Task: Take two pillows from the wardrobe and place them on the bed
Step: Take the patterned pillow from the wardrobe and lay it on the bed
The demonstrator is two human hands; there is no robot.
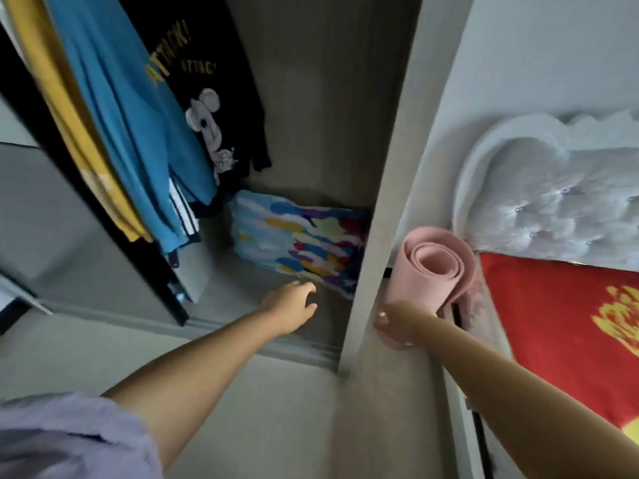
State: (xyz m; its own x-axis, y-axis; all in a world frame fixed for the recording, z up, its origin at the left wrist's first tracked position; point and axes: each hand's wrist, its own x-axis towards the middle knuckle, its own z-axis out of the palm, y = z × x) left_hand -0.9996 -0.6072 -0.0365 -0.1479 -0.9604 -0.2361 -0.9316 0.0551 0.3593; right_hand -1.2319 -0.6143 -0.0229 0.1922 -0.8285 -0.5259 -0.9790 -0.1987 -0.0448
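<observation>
Open wardrobe [321,98] holds a pillow [304,243] far inside. Left hand [294,305] reaches in, fingers spread, just touching it. Right hand [401,321] grips the wardrobe's edge.

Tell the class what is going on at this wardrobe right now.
A person is reaching into an open wardrobe. The left hand stretches, fingers open, toward a multicoloured pillow lying on the wardrobe floor below hanging shirts, and is at its near edge without gripping it yet. The right hand rests at the wardrobe's side panel, beside a rolled pink mat. The bed, with its red cover, lies to the right; no pillow has reached it.
</observation>
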